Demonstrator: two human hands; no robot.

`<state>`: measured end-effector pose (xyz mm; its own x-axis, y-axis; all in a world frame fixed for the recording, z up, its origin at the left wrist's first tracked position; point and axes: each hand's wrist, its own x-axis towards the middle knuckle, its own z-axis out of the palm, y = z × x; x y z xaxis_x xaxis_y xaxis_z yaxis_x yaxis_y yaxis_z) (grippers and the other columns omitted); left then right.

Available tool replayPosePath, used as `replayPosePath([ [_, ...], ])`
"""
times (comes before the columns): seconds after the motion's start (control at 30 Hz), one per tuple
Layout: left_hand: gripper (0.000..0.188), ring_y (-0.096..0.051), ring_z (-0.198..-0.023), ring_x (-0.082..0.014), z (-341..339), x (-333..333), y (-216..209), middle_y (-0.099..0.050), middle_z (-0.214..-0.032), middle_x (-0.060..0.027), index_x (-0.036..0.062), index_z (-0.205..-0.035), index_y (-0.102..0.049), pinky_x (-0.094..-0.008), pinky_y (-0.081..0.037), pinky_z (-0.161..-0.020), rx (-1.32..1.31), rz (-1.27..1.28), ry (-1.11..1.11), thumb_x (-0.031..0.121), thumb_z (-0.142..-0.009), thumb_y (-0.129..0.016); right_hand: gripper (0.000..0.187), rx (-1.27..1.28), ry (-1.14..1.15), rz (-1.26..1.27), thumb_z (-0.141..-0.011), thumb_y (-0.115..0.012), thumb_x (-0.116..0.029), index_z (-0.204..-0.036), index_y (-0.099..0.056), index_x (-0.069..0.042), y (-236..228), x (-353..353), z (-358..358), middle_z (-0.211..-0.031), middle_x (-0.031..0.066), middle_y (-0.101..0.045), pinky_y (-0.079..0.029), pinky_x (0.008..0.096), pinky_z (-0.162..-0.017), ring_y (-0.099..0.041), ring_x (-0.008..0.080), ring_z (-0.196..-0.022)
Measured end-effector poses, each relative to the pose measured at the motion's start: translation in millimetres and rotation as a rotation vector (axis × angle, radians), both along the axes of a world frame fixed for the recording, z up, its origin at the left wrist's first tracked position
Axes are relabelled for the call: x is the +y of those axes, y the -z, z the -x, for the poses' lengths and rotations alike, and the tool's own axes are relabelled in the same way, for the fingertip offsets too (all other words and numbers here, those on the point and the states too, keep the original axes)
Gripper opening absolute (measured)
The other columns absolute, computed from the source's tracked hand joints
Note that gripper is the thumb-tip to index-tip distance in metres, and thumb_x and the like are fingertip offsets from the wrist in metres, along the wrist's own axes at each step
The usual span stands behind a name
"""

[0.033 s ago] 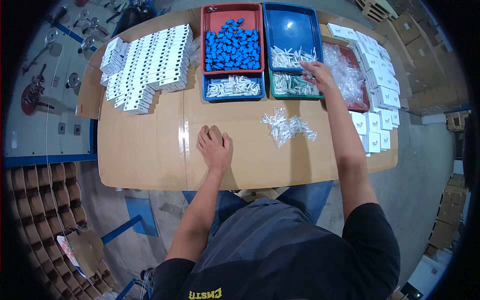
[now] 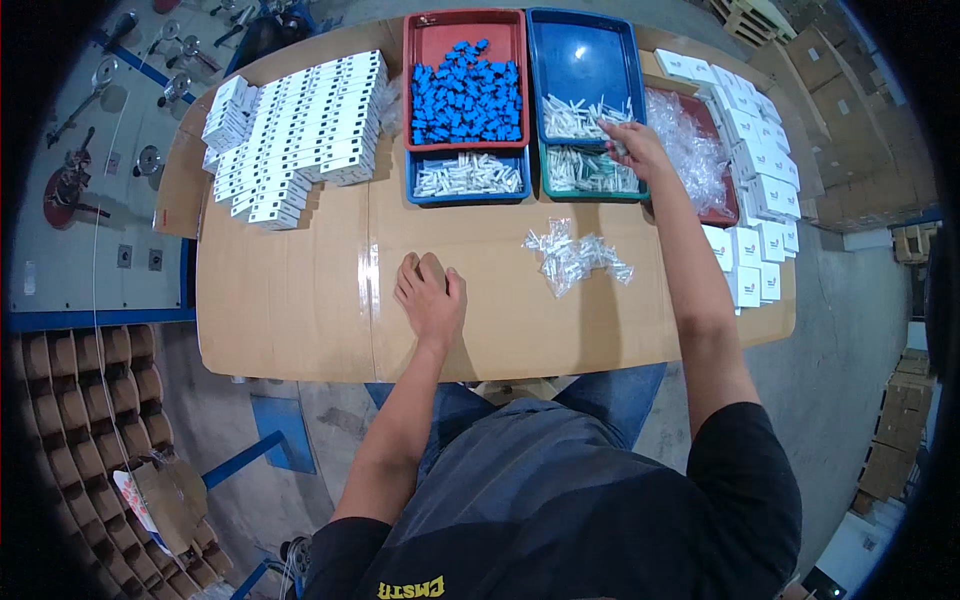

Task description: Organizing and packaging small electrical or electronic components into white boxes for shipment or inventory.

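My right hand (image 2: 637, 148) is at the front edge of the upper blue tray (image 2: 583, 48), its fingertips drawn together over small white tube-like pieces (image 2: 575, 118). Whatever lies between those fingertips is too small to make out. On the cardboard-covered table (image 2: 310, 290), my left hand (image 2: 432, 298) rests with loosely bent fingers and the thumb apart, holding nothing. Between the two hands lies a heap of small clear bags (image 2: 575, 258) with white pieces in them. Below the upper tray, a green tray (image 2: 592, 197) holds more white pieces.
A red tray (image 2: 464, 30) of small blue parts sits over a lower blue tray (image 2: 467, 200) of white pieces. White boxes (image 2: 310, 120) are stacked at the left, more white boxes (image 2: 770, 190) at the right. Clear plastic bags (image 2: 685, 145) fill another red tray beside my right forearm.
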<state>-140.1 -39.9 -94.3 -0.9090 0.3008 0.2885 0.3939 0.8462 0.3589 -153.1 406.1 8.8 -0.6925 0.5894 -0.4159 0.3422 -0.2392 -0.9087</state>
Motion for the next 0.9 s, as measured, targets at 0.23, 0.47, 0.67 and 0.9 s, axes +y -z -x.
replayPosePath([
  [0.23, 0.049, -0.044, -0.135, -0.0383, 1, -2, 1, -0.050, -0.142, -0.0216, 0.0019, -0.130, -0.057, -0.0529, -0.035, -0.111, -0.006, -0.025, -0.012, 0.031, -0.092, -0.066, 0.016, -0.178, -0.230, -0.120, -0.088, -0.081, -0.010, -0.089, -0.072, 0.004, 7, 52, 56, -0.090, 0.0081, -0.071, -0.056, 0.0268, -0.061, -0.068, 0.0163, -0.072],
  [0.47, 0.048, -0.045, -0.133, -0.0389, 0, -5, 1, -0.050, -0.141, -0.0213, 0.0027, -0.130, -0.057, -0.0536, -0.036, -0.110, 0.017, -0.025, -0.016, 0.030, -0.091, -0.067, 0.028, -0.251, -0.255, -0.510, -0.098, -0.071, -0.022, -0.111, -0.076, 0.002, -9, 35, 70, -0.080, 0.0063, -0.071, -0.057, 0.0294, -0.061, -0.065, 0.0153, -0.064],
  [0.67, 0.049, -0.045, -0.133, -0.0389, 0, -2, 4, -0.050, -0.140, -0.0216, 0.0026, -0.130, -0.057, -0.0537, -0.037, -0.109, 0.015, -0.008, -0.001, 0.030, -0.090, -0.068, 0.031, -0.230, -0.164, -0.800, -0.095, -0.072, -0.032, -0.111, -0.079, -0.007, -9, 59, 47, -0.081, 0.0120, -0.073, -0.052, 0.0348, -0.053, -0.068, 0.0241, -0.064],
  [0.9, 0.049, -0.046, -0.135, -0.0380, 1, 7, 3, -0.052, -0.139, -0.0212, 0.0031, -0.131, -0.058, -0.0527, -0.037, -0.110, 0.036, -0.024, 0.025, 0.032, -0.091, -0.067, 0.030, -0.262, 0.141, -0.586, -0.093, -0.074, -0.027, -0.097, -0.076, 0.003, 12, 183, -64, -0.080, 0.0136, -0.075, -0.057, 0.0389, -0.059, -0.070, 0.0199, -0.061],
])
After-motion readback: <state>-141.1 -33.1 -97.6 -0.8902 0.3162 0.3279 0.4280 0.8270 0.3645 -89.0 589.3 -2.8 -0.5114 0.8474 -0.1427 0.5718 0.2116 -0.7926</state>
